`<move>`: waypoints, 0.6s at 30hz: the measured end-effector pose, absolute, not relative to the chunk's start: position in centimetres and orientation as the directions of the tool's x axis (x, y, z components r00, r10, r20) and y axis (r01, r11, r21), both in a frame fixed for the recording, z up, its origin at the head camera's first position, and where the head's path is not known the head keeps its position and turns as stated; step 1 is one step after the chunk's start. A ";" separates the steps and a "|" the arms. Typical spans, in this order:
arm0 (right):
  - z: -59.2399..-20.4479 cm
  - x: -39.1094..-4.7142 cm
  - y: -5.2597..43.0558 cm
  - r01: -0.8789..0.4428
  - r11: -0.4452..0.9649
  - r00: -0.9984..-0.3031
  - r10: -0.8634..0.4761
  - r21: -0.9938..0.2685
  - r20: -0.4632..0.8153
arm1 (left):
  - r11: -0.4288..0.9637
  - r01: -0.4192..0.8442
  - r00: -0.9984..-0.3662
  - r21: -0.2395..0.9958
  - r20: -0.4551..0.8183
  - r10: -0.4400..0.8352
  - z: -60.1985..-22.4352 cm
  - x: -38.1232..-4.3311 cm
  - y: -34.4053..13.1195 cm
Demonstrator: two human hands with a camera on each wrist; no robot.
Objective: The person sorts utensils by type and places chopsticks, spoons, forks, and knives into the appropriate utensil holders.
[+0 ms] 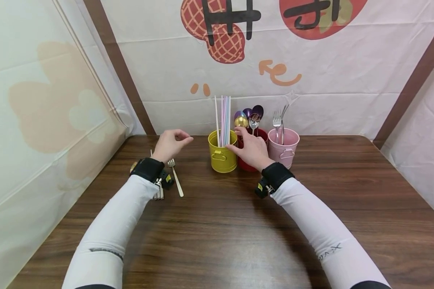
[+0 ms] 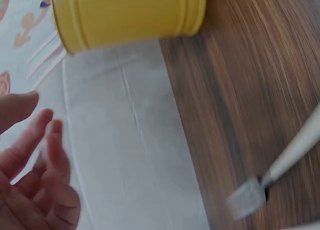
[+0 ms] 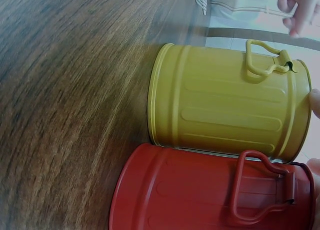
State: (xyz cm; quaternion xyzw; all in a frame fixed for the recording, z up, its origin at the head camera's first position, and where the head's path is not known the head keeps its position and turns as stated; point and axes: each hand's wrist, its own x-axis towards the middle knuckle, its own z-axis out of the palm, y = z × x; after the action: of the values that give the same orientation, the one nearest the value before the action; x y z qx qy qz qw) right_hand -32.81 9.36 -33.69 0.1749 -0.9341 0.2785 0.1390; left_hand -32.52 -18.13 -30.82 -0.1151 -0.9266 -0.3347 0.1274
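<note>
My left hand (image 1: 168,144) hovers over the table's left side, left of the yellow bucket (image 1: 223,160), its fingers loosely bent with nothing between them. A fork (image 1: 177,182) lies on the table just right of that wrist. My right hand (image 1: 253,150) is over the front of the red bucket (image 3: 200,190), fingers spread. Its fingertips come close to the rims of the yellow and red buckets; whether they touch cannot be told. Straws (image 1: 226,120) stand in the yellow bucket. Spoons (image 1: 254,120), some gold, silver and purple, stick up from the red one.
At the right of the row stands a pink bucket (image 1: 283,149) holding forks (image 1: 277,119). More cutlery (image 1: 161,193) lies partly hidden under the left wrist. A printed cloth wall (image 1: 166,72) rises behind the wooden table (image 1: 217,241).
</note>
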 end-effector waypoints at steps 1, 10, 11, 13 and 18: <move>-33.7 -32.8 9.4 -0.404 0.783 -0.900 -0.250 -0.473 0.356 | 0.764 0.287 -0.947 0.578 0.292 0.135 -30.7 -32.4 -18.6; -33.7 -32.8 9.4 -0.405 0.777 -0.901 -0.248 -0.482 0.357 | 0.888 0.110 -0.971 0.446 -0.143 0.192 -32.3 -31.8 -22.2; -33.7 -32.8 9.4 -0.406 0.776 -0.900 -0.248 -0.483 0.357 | 0.890 0.092 -0.967 0.446 -0.174 0.186 -32.9 -31.9 -22.4; -33.7 -32.8 9.4 -0.406 0.774 -0.900 -0.248 -0.485 0.358 | 0.890 0.062 -0.963 0.452 -0.207 0.172 -33.9 -32.2 -22.7; -33.7 -32.8 9.3 -0.407 0.777 -0.899 -0.248 -0.479 0.361 | 0.872 -0.013 -0.972 0.489 -0.211 0.104 -35.6 -32.9 -23.0</move>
State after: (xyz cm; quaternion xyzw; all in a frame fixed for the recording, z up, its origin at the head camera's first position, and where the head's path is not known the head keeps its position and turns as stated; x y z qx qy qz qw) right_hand -32.80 9.32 -33.72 0.1759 -0.9322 0.2835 0.1402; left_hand -32.92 -23.00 -35.64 -0.0239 -0.9605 -0.2517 -0.1162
